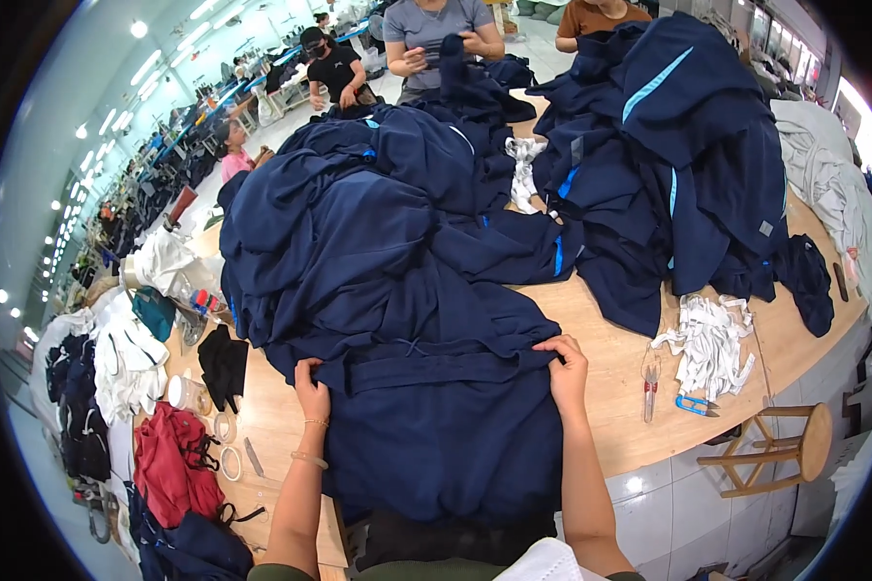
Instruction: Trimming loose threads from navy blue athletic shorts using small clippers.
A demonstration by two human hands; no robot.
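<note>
Both hands gripped a navy garment (pixel 436 426) spread on the counter (pixel 630 387): left hand (pixel 311 387) and right hand (pixel 566 368) had fingers closed on a folded band. It looked soft, limp and light, best pinched along that band's ends.

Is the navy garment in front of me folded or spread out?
Spread out. The navy garment lies flat on the table, left hand and right hand pinching its opposite edges.
</note>
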